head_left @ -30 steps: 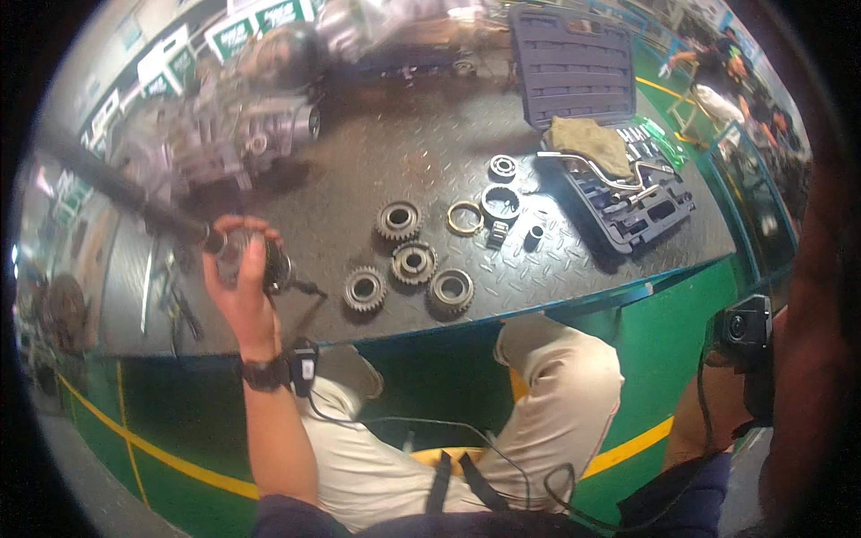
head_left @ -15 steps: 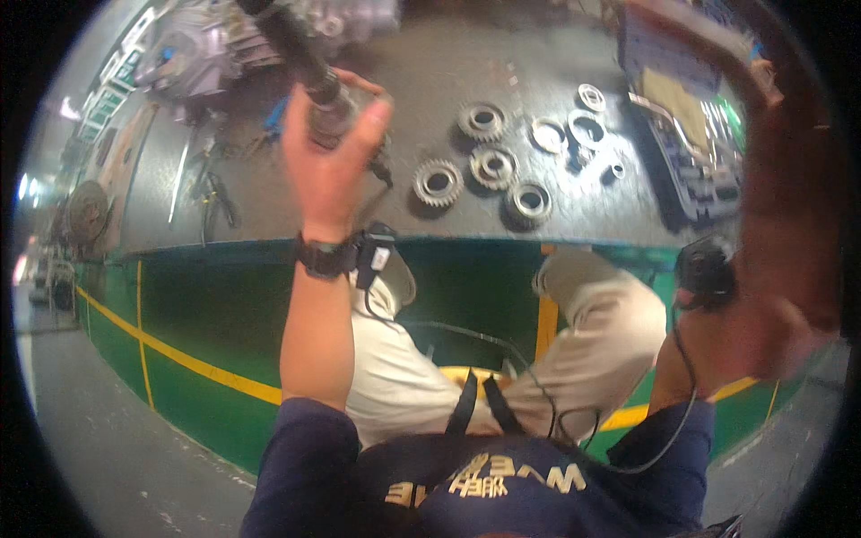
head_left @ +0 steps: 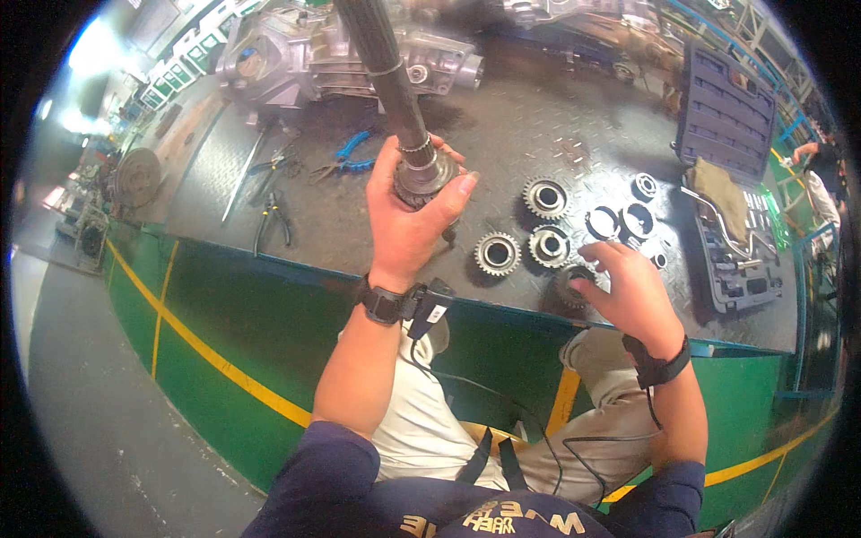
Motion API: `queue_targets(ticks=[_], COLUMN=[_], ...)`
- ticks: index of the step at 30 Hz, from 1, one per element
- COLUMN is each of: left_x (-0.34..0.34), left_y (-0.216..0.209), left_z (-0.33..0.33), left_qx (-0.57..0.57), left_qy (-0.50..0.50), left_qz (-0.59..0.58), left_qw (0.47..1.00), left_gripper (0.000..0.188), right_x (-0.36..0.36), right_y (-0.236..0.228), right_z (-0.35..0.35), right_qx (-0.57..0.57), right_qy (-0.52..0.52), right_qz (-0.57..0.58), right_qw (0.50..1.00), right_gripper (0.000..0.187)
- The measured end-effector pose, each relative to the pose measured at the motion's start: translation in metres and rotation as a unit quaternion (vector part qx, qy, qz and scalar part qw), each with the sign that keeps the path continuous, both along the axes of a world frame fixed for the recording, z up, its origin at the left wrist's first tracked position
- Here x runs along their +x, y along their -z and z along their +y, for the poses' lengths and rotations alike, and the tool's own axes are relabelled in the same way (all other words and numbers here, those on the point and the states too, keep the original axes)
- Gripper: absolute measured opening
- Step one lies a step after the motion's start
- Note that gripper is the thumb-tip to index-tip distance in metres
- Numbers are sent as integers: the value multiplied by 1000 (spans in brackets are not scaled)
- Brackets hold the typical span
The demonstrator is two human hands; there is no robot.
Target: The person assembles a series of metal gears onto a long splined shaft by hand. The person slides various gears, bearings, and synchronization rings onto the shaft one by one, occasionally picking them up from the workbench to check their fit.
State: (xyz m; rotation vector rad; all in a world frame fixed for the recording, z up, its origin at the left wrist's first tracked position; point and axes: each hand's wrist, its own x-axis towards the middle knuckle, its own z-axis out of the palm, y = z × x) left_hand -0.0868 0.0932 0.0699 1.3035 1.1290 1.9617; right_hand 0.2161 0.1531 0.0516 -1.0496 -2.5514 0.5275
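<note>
A long splined metal shaft (head_left: 387, 85) stands tilted over the workbench, with a gear (head_left: 420, 179) around its lower part. My left hand (head_left: 404, 202) is wrapped round that gear and the shaft's lower end. Over the bench's front edge my right hand (head_left: 628, 287) hovers with thumb and fingers apart, partly covering a dark gear (head_left: 574, 285); whether it touches the gear I cannot tell. Beside it lie three more toothed gears: a front-left gear (head_left: 498, 255), a middle gear (head_left: 549, 245) and a rear gear (head_left: 545, 197). Metal rings (head_left: 603, 222) and a bearing (head_left: 644, 186) lie farther right.
Behind the shaft sits a large cast metal housing (head_left: 296, 63). Blue-handled pliers (head_left: 354, 152), black-handled pliers (head_left: 272, 224) and a thin rod (head_left: 242, 175) lie at left. An open tool case (head_left: 731, 287) holding a brown cloth (head_left: 717, 193) stands at right. Another person (head_left: 818, 175) is at far right.
My right hand has come in from the far right to above the nearest gear. My left hand keeps its hold on the shaft. The whole view has shifted.
</note>
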Motion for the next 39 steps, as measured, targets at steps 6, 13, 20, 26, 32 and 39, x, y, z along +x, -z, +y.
queue_targets(ticks=[6, 13, 20, 26, 32, 39], left_x=[-7, -9, -9, -3, -11, -14], left_y=[-2, 3, 4, 9, 14, 18], left_z=[-2, 1, -1, 2, -1, 3], left_qx=[-14, -1, -4, 13, 41, 31], left_qy=[-12, -17, -15, -9, -16, 6], left_qz=[-4, 20, 11, 3, -17, 10], left_qw=[1000, 1000, 1000, 1000, 999, 999], left_gripper=[42, 45, 45, 45, 42, 38], right_x=[1, 2, 1, 9, 7, 16], right_y=[-1, -1, -3, 2, 3, -15], right_z=[1, -1, -7, -8, -15, -49], right_qx=[-18, -18, -16, -10, 46, 40], right_qy=[-13, -10, -19, -21, -35, -17], right_qz=[-15, -17, -37, -34, -93, -202], right_qw=[1000, 1000, 999, 999, 994, 978], right_gripper=[39, 42, 40, 41, 34, 65])
